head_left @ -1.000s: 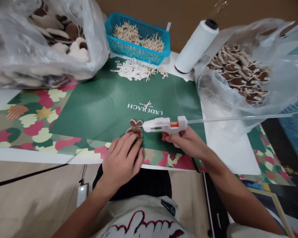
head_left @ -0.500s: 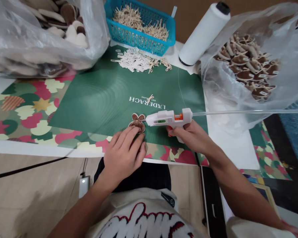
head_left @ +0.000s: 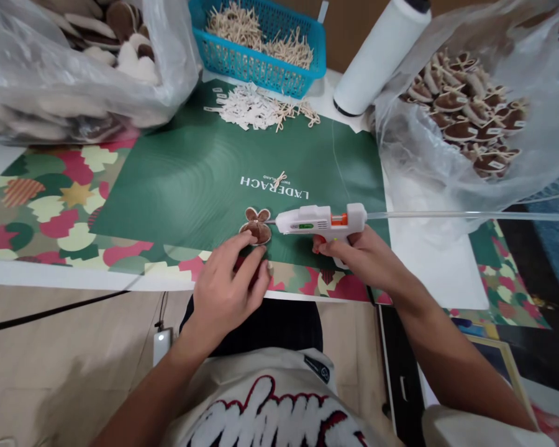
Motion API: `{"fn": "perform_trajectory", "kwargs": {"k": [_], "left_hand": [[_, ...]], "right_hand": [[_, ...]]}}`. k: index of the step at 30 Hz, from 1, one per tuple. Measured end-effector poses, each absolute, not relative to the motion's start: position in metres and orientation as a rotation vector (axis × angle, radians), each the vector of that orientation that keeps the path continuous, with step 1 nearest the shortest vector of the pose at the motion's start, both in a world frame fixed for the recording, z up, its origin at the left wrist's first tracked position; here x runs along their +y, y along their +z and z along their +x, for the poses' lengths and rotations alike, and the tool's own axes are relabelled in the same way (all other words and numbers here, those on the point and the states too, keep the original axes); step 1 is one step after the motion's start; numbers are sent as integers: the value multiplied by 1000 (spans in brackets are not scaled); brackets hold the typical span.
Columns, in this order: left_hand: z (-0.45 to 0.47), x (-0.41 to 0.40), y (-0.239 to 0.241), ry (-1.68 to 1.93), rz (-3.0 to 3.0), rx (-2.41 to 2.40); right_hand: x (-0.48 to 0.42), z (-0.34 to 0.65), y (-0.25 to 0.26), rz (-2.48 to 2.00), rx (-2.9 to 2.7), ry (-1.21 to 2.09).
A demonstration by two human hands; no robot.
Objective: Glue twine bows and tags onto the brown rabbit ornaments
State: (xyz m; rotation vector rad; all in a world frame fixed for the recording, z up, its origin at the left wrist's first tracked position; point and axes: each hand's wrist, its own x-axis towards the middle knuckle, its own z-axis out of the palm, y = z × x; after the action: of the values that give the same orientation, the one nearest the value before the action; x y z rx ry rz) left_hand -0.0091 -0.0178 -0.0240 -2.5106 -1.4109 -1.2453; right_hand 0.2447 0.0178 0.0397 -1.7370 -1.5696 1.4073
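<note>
Right hand [head_left: 354, 254]: wrapped around the glue gun [head_left: 319, 220], nozzle at the brown felt piece [head_left: 256, 227].
Left hand [head_left: 228, 285]: fingertips pinning that piece on the green mat [head_left: 181, 186].
Progress: bow [head_left: 279, 180] unattached; finished pieces bagged [head_left: 466, 118].

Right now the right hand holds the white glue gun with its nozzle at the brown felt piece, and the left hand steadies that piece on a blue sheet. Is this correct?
Not quite: the sheet is green, not blue, as the head view shows. The rest holds: the right hand grips the white glue gun, nozzle at the brown felt piece, and the left hand steadies that piece.
</note>
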Motion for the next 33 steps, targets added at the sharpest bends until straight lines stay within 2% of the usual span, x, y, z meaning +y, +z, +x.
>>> {"fn": "perform_trajectory", "kwargs": {"k": [10,33], "left_hand": [[-10,-18,-25,-1285,-2522,-1460],[-9,-18,-27,-1318,-2542,-1427]], "right_hand": [[2,248,40,-1735,-1576,1426],[-5,245,44,-1812,-1594,1239]]}}
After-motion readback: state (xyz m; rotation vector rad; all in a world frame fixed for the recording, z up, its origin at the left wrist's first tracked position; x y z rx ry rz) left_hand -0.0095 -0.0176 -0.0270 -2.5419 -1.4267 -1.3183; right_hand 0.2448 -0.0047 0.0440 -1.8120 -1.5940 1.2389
